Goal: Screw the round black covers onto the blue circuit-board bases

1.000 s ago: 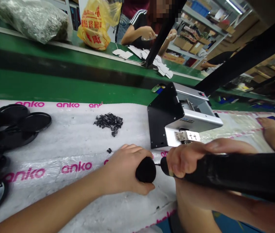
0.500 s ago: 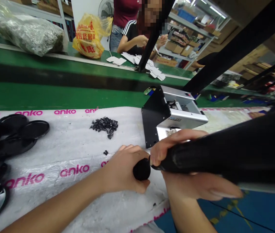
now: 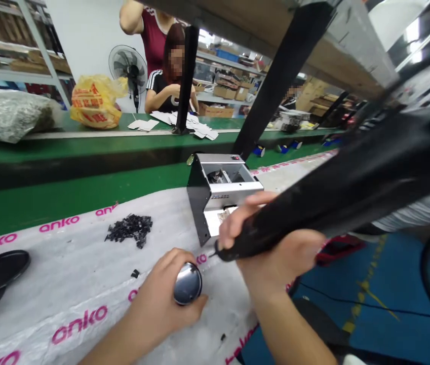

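Observation:
My left hand [image 3: 165, 299] is closed around a small round part [image 3: 188, 284] with a dark, glossy circular face. The rest of that part is hidden by the fingers. My right hand [image 3: 271, 253] is wrapped around a long black electric screwdriver [image 3: 298, 203], which slants up to the right. Its thin metal bit points left, a short way from the round part and apart from it. Just behind the right hand stands a silver and black box-shaped machine [image 3: 233, 195] with a see-through top; my fingers cover some of its front.
A pile of small black pieces [image 3: 131, 229] lies on the white foam sheet [image 3: 96, 274], with glossy black discs [image 3: 5, 268] at its left edge. Beyond run a green bench [image 3: 66, 182], a yellow bag [image 3: 95, 104] and white cards [image 3: 199, 124]. Two people [image 3: 161, 91] are across the bench.
My view has turned, so both hands appear further left. The round part is tilted differently, its face now shining. The screwdriver has a steeper slant, and its bit has come into sight.

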{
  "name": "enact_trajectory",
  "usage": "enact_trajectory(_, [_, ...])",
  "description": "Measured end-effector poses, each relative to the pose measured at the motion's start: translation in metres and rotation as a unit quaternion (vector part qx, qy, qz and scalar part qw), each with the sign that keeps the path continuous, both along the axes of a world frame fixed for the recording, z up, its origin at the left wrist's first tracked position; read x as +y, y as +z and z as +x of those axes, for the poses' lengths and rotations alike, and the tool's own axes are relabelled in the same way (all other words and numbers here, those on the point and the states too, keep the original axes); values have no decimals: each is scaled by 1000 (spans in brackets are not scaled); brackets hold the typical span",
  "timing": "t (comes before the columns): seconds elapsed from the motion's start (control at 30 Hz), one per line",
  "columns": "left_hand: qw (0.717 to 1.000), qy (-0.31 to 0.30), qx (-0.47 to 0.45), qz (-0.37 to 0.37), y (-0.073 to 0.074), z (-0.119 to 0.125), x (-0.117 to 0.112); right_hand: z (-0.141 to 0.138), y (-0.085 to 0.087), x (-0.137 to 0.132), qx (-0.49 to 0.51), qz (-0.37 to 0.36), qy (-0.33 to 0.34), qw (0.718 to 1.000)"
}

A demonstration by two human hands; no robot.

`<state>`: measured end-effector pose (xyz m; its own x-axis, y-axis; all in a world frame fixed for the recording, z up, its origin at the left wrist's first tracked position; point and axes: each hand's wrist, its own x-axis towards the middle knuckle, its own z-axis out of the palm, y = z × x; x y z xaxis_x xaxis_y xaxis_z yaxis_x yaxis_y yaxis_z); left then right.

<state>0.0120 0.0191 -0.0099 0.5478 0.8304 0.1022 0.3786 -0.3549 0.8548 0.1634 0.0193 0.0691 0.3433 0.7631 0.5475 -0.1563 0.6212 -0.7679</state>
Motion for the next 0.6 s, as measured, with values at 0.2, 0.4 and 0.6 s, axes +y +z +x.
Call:
enact_trajectory(0.2, [976, -107, 1, -189, 15, -28, 17, 41, 8, 30, -67, 62, -157, 983])
enact_trajectory(0.4, [973, -144, -23, -181, 21, -33, 24, 54, 0, 33, -66, 27, -140, 988])
enact_trajectory(0.6, [997, -44, 4, -64, 15, -15, 11, 28, 10, -1, -26, -44, 43, 998])
